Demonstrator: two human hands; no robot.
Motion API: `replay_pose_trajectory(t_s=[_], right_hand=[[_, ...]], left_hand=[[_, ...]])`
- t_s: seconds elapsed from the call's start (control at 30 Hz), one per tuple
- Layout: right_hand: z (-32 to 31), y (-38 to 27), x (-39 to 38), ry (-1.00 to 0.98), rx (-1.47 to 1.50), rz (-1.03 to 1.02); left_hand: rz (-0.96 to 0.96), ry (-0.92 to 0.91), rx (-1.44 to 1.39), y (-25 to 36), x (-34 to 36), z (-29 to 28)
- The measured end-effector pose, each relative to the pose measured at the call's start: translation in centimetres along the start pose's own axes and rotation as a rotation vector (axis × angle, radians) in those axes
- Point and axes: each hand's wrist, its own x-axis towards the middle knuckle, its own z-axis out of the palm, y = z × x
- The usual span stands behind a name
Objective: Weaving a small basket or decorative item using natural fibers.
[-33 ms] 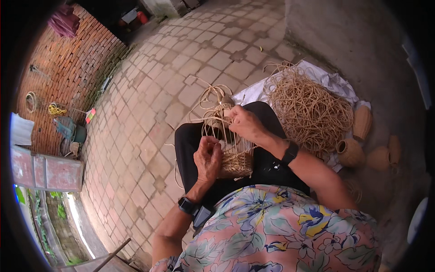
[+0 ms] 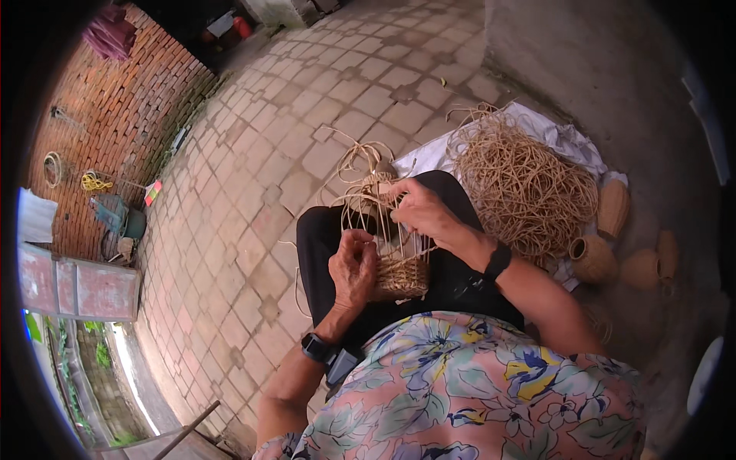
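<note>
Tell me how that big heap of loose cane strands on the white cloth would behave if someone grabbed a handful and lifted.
The heap of cane strands looks tangled, so a handful would probably drag neighbouring loops up with it. The strands are thin and curl in springy coils, so they would likely flex and droop rather than hold shape. It seems light for its bulk, being mostly air between the loops.

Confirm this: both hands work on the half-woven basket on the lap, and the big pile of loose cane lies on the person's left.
Not quite. The head view shows the pile of loose cane on the person's right. The rest holds: the left hand and right hand both work on the half-woven basket on the lap.
</note>
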Motion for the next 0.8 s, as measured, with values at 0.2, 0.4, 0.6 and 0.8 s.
replay_pose_trajectory(t_s=[0.2,0.4,0.6,0.8], right_hand=[[-0.7,-1.5,-4.1,0.049,0.354,0.125],[-2.3,-3.1,-5.9,-0.225,0.334,0.214],[-4.0,-2.2,-5.4,-0.12,0.381,0.126],[-6.3,-1.0,-7.2,0.023,0.433,0.332]], left_hand=[[0.211,-0.005,0.229,1.0,-0.3,0.0],[-0.047,0.009,-0.382,-1.6,-0.4,-0.6],[-0.019,0.025,-0.264,-3.3,-0.7,-0.8],[0.156,0.129,0.235,0.2,-0.3,-1.2]])
